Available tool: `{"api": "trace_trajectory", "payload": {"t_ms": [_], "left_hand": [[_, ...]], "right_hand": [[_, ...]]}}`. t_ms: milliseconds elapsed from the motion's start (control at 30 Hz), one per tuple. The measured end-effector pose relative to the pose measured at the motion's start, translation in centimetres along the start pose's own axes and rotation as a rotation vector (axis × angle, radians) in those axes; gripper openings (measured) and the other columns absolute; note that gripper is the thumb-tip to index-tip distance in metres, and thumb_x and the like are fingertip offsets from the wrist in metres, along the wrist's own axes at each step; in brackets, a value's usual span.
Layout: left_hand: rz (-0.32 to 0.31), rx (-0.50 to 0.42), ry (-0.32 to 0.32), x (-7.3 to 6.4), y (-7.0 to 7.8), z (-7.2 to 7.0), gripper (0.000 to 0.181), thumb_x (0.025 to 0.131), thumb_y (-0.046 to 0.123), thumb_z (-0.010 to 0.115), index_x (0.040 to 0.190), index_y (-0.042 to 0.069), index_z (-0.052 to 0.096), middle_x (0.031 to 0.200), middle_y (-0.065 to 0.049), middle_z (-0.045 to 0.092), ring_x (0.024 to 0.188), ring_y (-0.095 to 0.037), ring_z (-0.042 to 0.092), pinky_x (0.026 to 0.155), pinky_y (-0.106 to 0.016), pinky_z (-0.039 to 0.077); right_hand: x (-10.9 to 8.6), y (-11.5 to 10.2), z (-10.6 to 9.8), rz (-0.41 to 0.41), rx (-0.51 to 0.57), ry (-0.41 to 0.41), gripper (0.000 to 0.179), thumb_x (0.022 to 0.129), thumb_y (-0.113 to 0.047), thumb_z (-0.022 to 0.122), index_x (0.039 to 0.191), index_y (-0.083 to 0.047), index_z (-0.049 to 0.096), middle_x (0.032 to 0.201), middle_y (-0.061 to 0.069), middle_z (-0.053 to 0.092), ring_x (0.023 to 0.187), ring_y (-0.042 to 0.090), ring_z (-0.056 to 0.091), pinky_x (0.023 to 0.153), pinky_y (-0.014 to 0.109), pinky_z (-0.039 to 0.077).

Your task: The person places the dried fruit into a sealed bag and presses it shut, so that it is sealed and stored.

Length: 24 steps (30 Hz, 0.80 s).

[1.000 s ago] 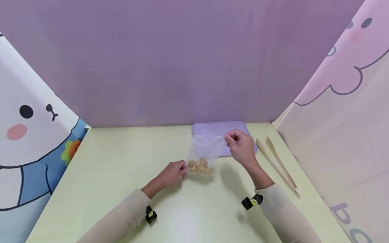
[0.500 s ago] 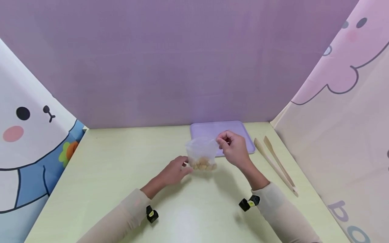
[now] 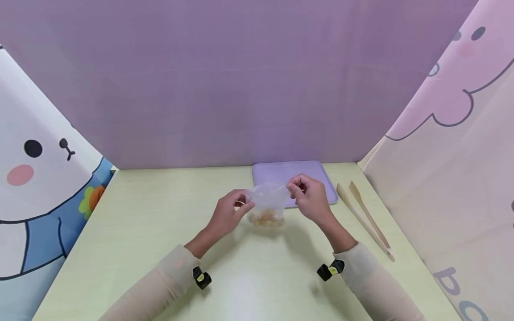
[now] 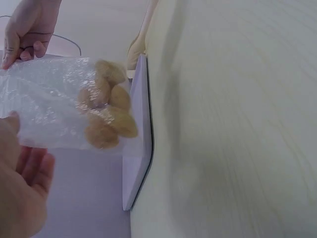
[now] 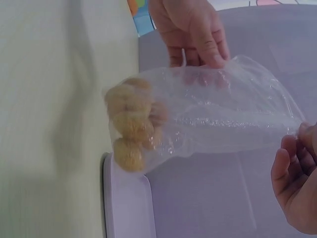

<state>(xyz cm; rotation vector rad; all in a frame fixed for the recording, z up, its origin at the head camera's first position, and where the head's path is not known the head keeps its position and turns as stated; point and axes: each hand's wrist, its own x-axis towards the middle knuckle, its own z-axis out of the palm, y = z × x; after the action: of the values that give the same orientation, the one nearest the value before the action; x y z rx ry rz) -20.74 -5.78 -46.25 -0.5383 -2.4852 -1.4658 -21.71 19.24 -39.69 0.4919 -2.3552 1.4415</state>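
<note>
A clear plastic bag [image 3: 267,196] hangs between the two hands, with several tan, roundish lumps [image 3: 267,218] gathered at its bottom. My right hand [image 3: 310,196] pinches the bag's upper right corner between thumb and fingertips. On the opposite side my left hand [image 3: 228,213] has its thumb on the front of the bag and its fingers behind, near the top edge. The right wrist view shows this left-hand grip [image 5: 195,34] on the plastic, and the lumps [image 5: 131,124] sagging together. In the left wrist view the bag [image 4: 54,104] is stretched and wrinkled, held above the table.
Behind the bag, a light purple tray [image 3: 289,167] lies at the back of the pale table [image 3: 168,196]. Wooden tongs [image 3: 367,218] lie on the right side. A purple backdrop [image 3: 225,89] and printed side panels [image 3: 453,169] surround the table.
My left hand has left the lower left corner of the bag, opened, and moved up to pinch its upper left edge. My right hand has shifted slightly left, keeping its corner.
</note>
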Motion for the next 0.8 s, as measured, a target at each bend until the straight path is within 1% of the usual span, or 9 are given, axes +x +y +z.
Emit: {"api": "trace_trajectory", "payload": {"t_ms": [100,200,267,367,500,567,633,800], "left_hand": [[0.048,-0.03,0.082,0.02,0.19,0.02,0.027,0.094,0.017,0.073,0.118,0.007,0.069,0.102,-0.006,0.069,0.092,-0.017,0.068,0.083,-0.031,0.061],[0.099,-0.066,0.143,0.17,0.34,0.11,0.027,0.092,0.013,0.075,0.117,0.004,0.069,0.101,-0.009,0.069,0.091,-0.019,0.068,0.083,-0.032,0.062],[0.112,-0.083,0.161,0.28,0.36,0.12,0.028,0.092,0.012,0.075,0.118,0.005,0.069,0.104,-0.009,0.07,0.092,-0.02,0.069,0.084,-0.032,0.062],[0.108,-0.103,0.173,0.42,0.54,0.04,0.026,0.092,0.012,0.074,0.117,0.006,0.07,0.105,-0.008,0.071,0.093,-0.018,0.07,0.083,-0.028,0.061],[0.12,-0.1,0.203,0.64,0.88,-0.14,0.017,0.093,0.013,0.074,0.109,0.006,0.074,0.1,-0.007,0.074,0.087,-0.014,0.069,0.077,-0.023,0.06],[0.131,-0.083,0.209,0.69,1.01,-0.21,0.013,0.093,0.013,0.073,0.104,0.006,0.075,0.096,-0.006,0.074,0.084,-0.013,0.068,0.074,-0.021,0.059],[0.124,-0.075,0.196,0.69,1.02,-0.27,0.012,0.093,0.014,0.074,0.102,0.007,0.075,0.095,-0.007,0.074,0.082,-0.013,0.068,0.073,-0.021,0.058],[0.046,-0.084,0.123,0.52,0.87,-0.25,0.022,0.092,0.016,0.075,0.111,0.007,0.073,0.1,-0.006,0.073,0.089,-0.016,0.069,0.077,-0.021,0.059]], "right_hand": [[0.03,0.07,-0.05,-0.001,0.002,0.008,0.01,0.093,-0.002,0.071,0.084,0.001,0.067,0.066,0.015,0.063,0.054,0.004,0.055,0.046,0.02,0.047],[0.05,-0.01,-0.03,0.004,0.015,0.016,0.01,0.093,-0.003,0.071,0.084,0.001,0.067,0.067,0.016,0.064,0.054,0.008,0.057,0.046,0.02,0.047],[0.03,-0.08,0.04,0.008,0.022,0.022,0.01,0.093,-0.002,0.07,0.084,0.001,0.067,0.067,0.016,0.063,0.054,0.009,0.057,0.046,0.02,0.047],[-0.06,-0.1,0.14,0.019,0.026,0.024,0.01,0.093,-0.002,0.07,0.084,0.001,0.067,0.066,0.016,0.063,0.054,0.007,0.056,0.045,0.021,0.047],[-0.24,0.1,0.24,0.035,0.024,0.013,0.011,0.094,-0.003,0.07,0.084,0.001,0.067,0.067,0.016,0.063,0.055,0.007,0.056,0.045,0.021,0.046],[-0.29,0.24,0.28,0.039,0.022,0.011,0.011,0.094,-0.003,0.07,0.084,0.001,0.067,0.067,0.016,0.063,0.056,0.009,0.057,0.045,0.021,0.046],[-0.33,0.26,0.31,0.04,0.022,0.015,0.011,0.093,-0.003,0.07,0.084,0.001,0.067,0.067,0.016,0.063,0.056,0.012,0.058,0.045,0.021,0.046],[-0.38,0.16,0.34,0.038,0.027,0.022,0.011,0.093,-0.002,0.07,0.084,0.001,0.067,0.067,0.015,0.063,0.057,0.012,0.058,0.046,0.021,0.047]]}}
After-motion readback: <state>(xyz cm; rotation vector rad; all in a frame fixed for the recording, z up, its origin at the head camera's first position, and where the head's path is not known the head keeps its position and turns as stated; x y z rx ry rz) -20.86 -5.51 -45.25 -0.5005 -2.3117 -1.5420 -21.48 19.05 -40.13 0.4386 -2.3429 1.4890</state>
